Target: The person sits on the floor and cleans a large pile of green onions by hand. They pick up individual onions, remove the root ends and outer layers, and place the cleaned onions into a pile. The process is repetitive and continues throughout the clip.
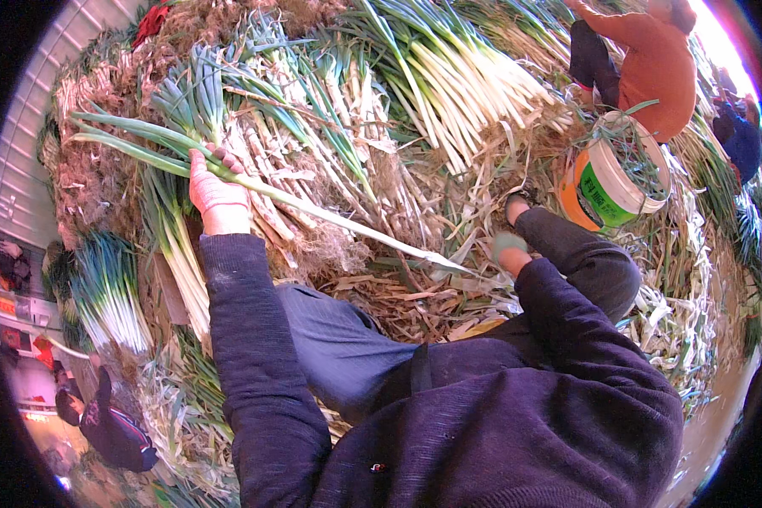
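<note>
My left hand (219,184), in a pale reddish glove with bare fingertips, is closed around the green upper part of a long green onion (317,211). Its leaves point up-left and its white stalk slants down to the right. Near the stalk's lower end is my right hand (510,246), in a blurred pale green glove; whether its fingers grip anything cannot be told. Behind the held onion lie untrimmed green onions (279,165) with dry skins and roots. Cleaned green onions (457,95) with white stalks lie farther up.
A white bucket (635,209) with green scraps stands at the right, beside a person in orange (657,70). Dry peelings (413,305) cover the ground between my legs. More onions (111,298) lie at the left, above another person (111,425).
</note>
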The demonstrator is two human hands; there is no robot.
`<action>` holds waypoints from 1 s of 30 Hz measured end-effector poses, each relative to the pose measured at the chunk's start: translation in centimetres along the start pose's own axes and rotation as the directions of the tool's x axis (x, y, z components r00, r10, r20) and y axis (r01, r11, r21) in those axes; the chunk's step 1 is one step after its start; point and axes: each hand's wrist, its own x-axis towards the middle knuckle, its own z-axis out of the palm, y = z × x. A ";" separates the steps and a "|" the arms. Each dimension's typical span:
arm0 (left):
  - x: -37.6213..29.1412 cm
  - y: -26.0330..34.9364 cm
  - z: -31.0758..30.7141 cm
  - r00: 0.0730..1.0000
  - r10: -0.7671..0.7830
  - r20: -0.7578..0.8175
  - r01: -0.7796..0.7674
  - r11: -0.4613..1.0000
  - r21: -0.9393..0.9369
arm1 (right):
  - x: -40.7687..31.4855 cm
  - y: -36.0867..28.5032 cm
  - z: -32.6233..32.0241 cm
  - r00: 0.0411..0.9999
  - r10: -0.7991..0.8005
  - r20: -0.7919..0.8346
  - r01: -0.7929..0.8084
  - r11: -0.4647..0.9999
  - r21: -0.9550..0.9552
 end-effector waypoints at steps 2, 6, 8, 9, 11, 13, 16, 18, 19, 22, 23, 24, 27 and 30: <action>0.2 -0.4 -0.3 0.998 -0.057 -0.022 0.057 0.998 -0.018 | 1.2 -6.2 -5.7 0.938 -0.347 -0.025 0.317 0.883 -0.347; -0.7 -1.4 1.6 0.994 -0.106 0.001 0.106 0.994 -0.021 | -4.1 -18.0 -13.3 0.805 -0.437 -0.402 0.592 0.546 0.593; -1.7 -1.6 2.7 0.998 -0.060 0.010 0.060 0.998 -0.031 | -5.7 -21.7 -16.2 0.754 -0.524 -0.395 0.652 0.526 0.546; -2.2 -1.5 3.1 0.998 -0.012 0.057 0.014 0.999 -0.031 | -6.2 -22.7 -17.2 0.747 -0.589 -0.309 0.654 0.569 0.499; -2.8 -1.0 3.6 0.994 -0.032 0.107 0.052 0.980 -0.194 | -6.6 -23.8 -18.0 0.778 -0.551 -0.303 0.623 0.610 0.490; -3.1 -0.8 3.7 0.967 0.003 0.256 0.065 0.964 -0.256 | -5.9 -23.7 -17.9 0.771 -0.598 -0.219 0.580 0.517 0.630; -2.9 -1.1 3.7 0.968 0.070 0.241 -0.077 0.997 0.020 | -5.3 -22.9 -16.4 0.627 -0.609 -0.486 0.752 0.310 0.582; -2.6 -1.5 3.7 0.993 0.109 0.052 -0.115 0.985 0.127 | -5.6 -22.6 -15.5 0.432 -0.465 -0.773 0.880 0.404 0.249; -2.5 -1.7 3.6 0.986 0.167 -0.028 -0.157 0.964 0.215 | -5.9 -22.4 -15.3 0.370 -0.423 -0.827 0.821 0.566 0.078; -2.5 -2.1 3.6 0.972 0.207 -0.113 -0.165 0.940 0.299 | -7.2 -22.1 -15.6 0.283 -0.384 -0.879 0.670 0.735 -0.106; -2.5 -2.1 3.7 0.969 0.210 -0.131 -0.160 0.936 0.313 | -7.6 -22.1 -15.9 0.241 -0.393 -0.888 0.682 0.719 -0.133; -2.6 -2.1 3.7 0.964 0.210 -0.161 -0.150 0.935 0.323 | -7.8 -22.0 -16.2 0.214 -0.370 -0.904 0.674 0.726 -0.137; -2.8 -2.2 3.9 0.979 0.152 -0.136 -0.109 0.953 0.281 | -7.9 -22.4 -16.7 0.251 -0.234 -0.939 0.796 0.602 0.063; -3.3 -2.6 4.3 0.997 0.076 -0.004 -0.071 0.959 0.274 | -6.1 -22.7 -16.2 0.675 -0.127 -0.727 0.659 0.547 0.517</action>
